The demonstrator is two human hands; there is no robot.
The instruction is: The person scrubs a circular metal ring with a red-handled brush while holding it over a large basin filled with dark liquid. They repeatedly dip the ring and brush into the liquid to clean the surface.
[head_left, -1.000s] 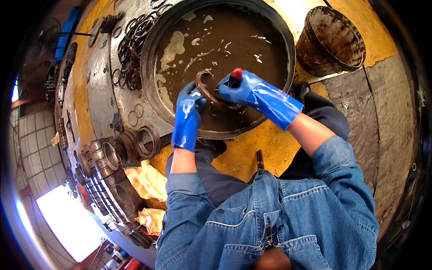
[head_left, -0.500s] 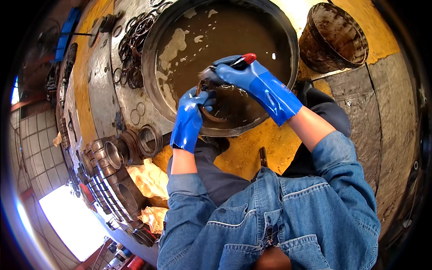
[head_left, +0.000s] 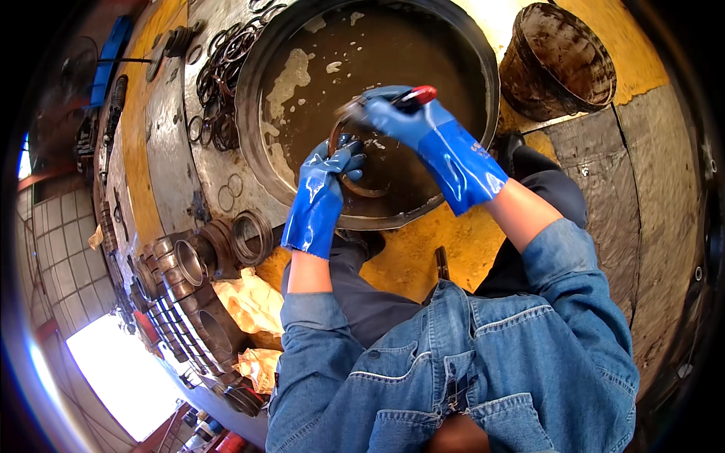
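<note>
Both hands wear blue rubber gloves over a wide round tub (head_left: 491,83) of murky brown liquid. My left hand (head_left: 326,170) grips a brown metal ring (head_left: 370,193), fingers wrapped around its near left side. The ring is tilted just above the liquid, and part of it is hidden behind the glove. In my right hand (head_left: 404,124) is a brush (head_left: 411,100) with a black handle and a red end. Its bristle end is smeared by motion at the ring's upper edge; whether the two touch, I cannot tell.
A dirty, stained bucket (head_left: 559,64) stands right of the tub. Dark rings (head_left: 223,83) lie heaped on the left, with thin rings (head_left: 230,192) nearer. Stacked metal cylinders (head_left: 189,260) and crumpled brown paper (head_left: 249,298) sit at the lower left.
The ring's upper part shows more fully, and my left fingers have shifted around it. My right hand has moved slightly to the right and down with the brush, whose bristle end is more blurred.
</note>
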